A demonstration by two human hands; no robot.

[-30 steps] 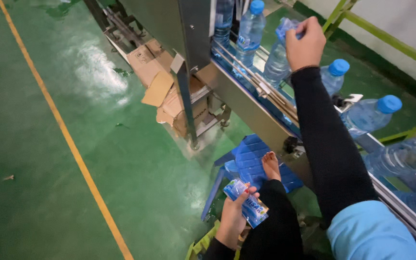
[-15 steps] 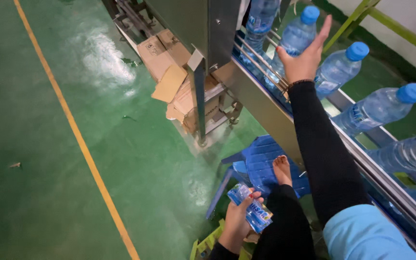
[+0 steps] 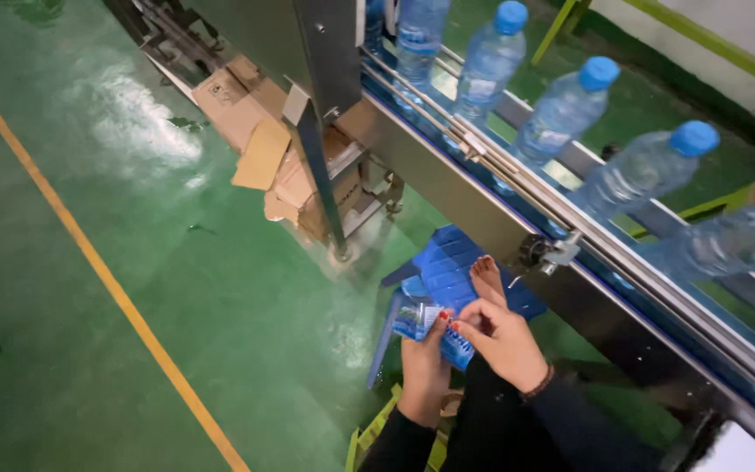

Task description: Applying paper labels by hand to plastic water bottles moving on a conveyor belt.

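Observation:
My left hand (image 3: 423,371) holds a small stack of blue and white bottle labels (image 3: 421,322) low in front of my lap. My right hand (image 3: 502,341) is at the same stack, its fingertips pinching the top label. Clear water bottles with blue caps (image 3: 563,112) stand in a row on the steel conveyor (image 3: 447,179) above and to the right, between metal guide rails. My bare foot (image 3: 488,278) rests on a blue plastic stool (image 3: 447,262) under the conveyor.
Flattened and open cardboard boxes (image 3: 264,131) lie beneath the machine frame, beside a steel leg (image 3: 321,183). The green painted floor (image 3: 133,262) carries a diagonal yellow line (image 3: 89,253). A yellow-green frame (image 3: 369,433) shows by my knees.
My right hand has come down from a bottle on the conveyor to the label stack in my left hand. The view has tilted, and the bottles have moved along the line.

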